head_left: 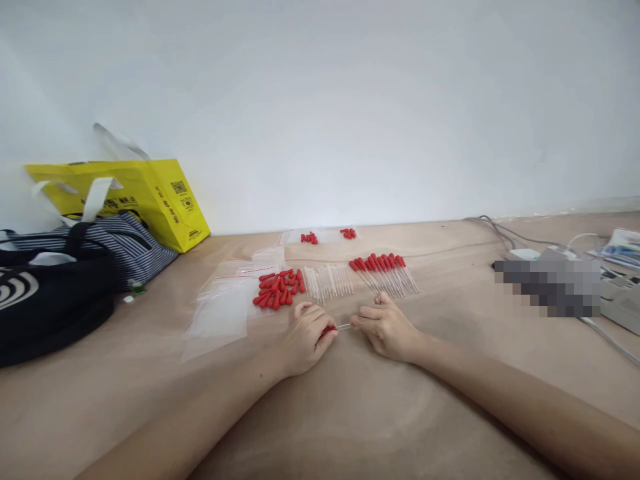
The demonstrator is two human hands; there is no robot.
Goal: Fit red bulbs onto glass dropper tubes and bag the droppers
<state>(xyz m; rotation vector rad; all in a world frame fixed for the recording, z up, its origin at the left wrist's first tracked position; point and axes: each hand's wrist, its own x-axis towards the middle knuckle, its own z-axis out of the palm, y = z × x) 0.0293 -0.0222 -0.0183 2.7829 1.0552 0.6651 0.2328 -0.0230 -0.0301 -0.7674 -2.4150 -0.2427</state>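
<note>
My left hand (pixel 307 339) is closed around a red rubber bulb (pixel 329 329), most of it hidden by the fingers. A thin clear dropper tube (pixel 344 327) runs from the bulb across to my right hand (pixel 387 330), which pinches its other end. Behind my left hand lies a heap of loose red bulbs (pixel 277 288). To the right of the heap is a row of clear tubes (pixel 327 281) without bulbs. Beyond my right hand, droppers (pixel 385 273) with red bulbs on their tubes lie slanted side by side.
Clear zip bags (pixel 220 317) lie flat on the brown table (pixel 320 427) at left. Farther back is a bag with red bulbs and tubes (pixel 327 236). A yellow bag (pixel 175 207), striped bag (pixel 145 250) and black bag (pixel 65 313) stand left. Cables (pixel 493 227) lie right.
</note>
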